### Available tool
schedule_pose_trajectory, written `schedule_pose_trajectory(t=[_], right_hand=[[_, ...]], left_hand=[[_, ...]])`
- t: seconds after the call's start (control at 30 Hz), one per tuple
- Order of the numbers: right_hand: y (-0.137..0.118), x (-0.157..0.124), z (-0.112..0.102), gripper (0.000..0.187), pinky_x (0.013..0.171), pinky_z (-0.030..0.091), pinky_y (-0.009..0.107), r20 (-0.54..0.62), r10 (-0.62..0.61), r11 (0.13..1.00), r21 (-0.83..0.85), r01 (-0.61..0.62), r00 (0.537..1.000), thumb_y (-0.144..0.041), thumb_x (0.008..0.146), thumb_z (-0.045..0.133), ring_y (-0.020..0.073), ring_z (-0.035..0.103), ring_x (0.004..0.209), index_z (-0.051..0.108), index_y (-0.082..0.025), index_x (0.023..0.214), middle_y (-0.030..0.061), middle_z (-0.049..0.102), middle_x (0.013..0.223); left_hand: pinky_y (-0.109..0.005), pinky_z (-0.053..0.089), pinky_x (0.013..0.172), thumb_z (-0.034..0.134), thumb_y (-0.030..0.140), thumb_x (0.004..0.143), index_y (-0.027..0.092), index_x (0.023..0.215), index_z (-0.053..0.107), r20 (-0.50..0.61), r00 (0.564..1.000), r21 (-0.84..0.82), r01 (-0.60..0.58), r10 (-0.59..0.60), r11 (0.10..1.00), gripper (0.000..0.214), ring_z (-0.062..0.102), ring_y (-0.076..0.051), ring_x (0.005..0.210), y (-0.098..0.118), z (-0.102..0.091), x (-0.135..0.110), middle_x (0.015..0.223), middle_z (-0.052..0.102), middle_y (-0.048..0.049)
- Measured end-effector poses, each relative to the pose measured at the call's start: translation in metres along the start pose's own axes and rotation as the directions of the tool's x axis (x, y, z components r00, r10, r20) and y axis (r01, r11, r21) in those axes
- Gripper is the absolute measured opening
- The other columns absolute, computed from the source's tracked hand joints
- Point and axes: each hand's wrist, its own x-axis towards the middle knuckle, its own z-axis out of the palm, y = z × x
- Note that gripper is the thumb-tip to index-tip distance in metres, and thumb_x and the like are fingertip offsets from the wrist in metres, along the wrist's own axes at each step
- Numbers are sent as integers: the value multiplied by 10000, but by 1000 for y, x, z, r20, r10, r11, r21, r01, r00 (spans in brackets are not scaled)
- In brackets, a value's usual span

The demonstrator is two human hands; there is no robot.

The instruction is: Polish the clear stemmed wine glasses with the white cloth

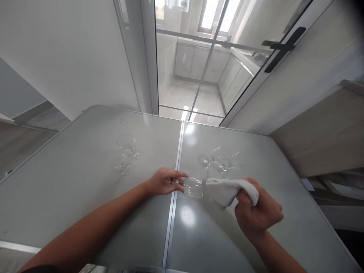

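In my left hand (166,182) is a clear stemmed glass (193,187), tipped on its side with the bowl pointing right. My fingers close round its stem, and part of the stem and foot is hidden by them. To the right, my right hand (258,212) grips a white cloth (224,191) in a closed fist. The cloth hangs leftward from the fist, its end close to the glass's rim but apart from it.
Clear stemmed glasses (208,163) stand on the grey table (136,227) beyond my right hand. More clear glasses (125,155) are at the left. A metal strip (170,220) divides the tabletop. Behind it is a glass-paned door (204,76) with a black handle (284,47).
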Motion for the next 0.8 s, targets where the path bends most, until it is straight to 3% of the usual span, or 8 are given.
schedule_pose_trajectory(t=[0.07, 0.13, 0.23, 0.3, 0.47, 0.6, 0.7, 0.8], right_hand=[[-12, 10, 8, 102, 615, 481, 345, -192, -61, 988, -149, 32, 980, -258, 924, 613, 227, 635, 684, 660, -240, 836, 34, 652, 753], [-16, 18, 21, 69, 668, 502, 353, -179, -147, 978, -176, 115, 973, -279, 913, 644, 240, 651, 749, 664, -246, 855, 58, 693, 834], [-11, 22, 45, 124, 716, 516, 361, 131, -115, 993, 17, 113, 985, -359, 938, 627, 246, 653, 793, 687, -253, 916, 77, 714, 906], [-3, 20, 60, 237, 688, 505, 344, 402, -16, 971, 224, -81, 915, -418, 983, 557, 219, 614, 736, 684, -235, 903, 52, 674, 826], [8, 6, 84, 290, 738, 530, 318, 588, 271, 560, 548, -621, 763, -508, 913, 665, 208, 611, 851, 684, -228, 985, 39, 670, 931], [10, 4, 93, 342, 663, 535, 287, 659, 392, 281, 578, -766, 642, -450, 817, 787, 192, 625, 793, 733, -214, 1059, 40, 703, 921], [12, 4, 95, 286, 698, 553, 305, 650, 390, 272, 596, -756, 652, -433, 806, 798, 195, 635, 782, 762, -192, 953, 45, 712, 864], [13, 6, 91, 307, 797, 567, 371, 580, 323, 461, 594, -659, 748, -505, 882, 692, 241, 674, 901, 769, -235, 1005, 58, 747, 976]], left_hand=[[-218, 482, 616, 804, 432, 823, 179, 1103, 689, 23, 1000, -4, -13, 13, 1000, 395, 584, -104, 579, 1, 1, -1, 747, 754, -29], [-216, 450, 587, 822, 441, 799, 196, 1046, 593, 34, 999, -14, -7, 7, 1000, 417, 530, -95, 549, 1, 2, -3, 743, 747, -6], [-213, 403, 545, 849, 460, 753, 226, 932, 455, 45, 999, -12, -24, 25, 1000, 492, 482, -86, 521, -2, 6, -5, 753, 723, 14], [-215, 382, 537, 849, 448, 748, 238, 874, 400, 2, 999, 5, -53, 53, 999, 512, 473, -84, 520, -5, 7, -6, 723, 672, 37], [-215, 374, 533, 847, 390, 753, 249, 860, 349, -119, 992, 8, -36, 37, 999, 528, 485, -93, 551, -6, 7, -6, 694, 588, 65], [-211, 403, 544, 821, 365, 785, 253, 867, 318, -212, 977, -83, -23, 5, 996, 521, 559, -108, 590, -6, 6, -6, 726, 651, 43], [-200, 383, 530, 796, 351, 806, 262, 868, 276, -287, 955, -148, 28, -70, 989, 531, 539, -100, 586, -6, 4, -5, 731, 639, 54], [-208, 362, 550, 802, 327, 780, 262, 869, 278, -176, 982, -89, 48, -63, 995, 536, 487, -95, 574, -4, 2, -3, 706, 610, 73]])
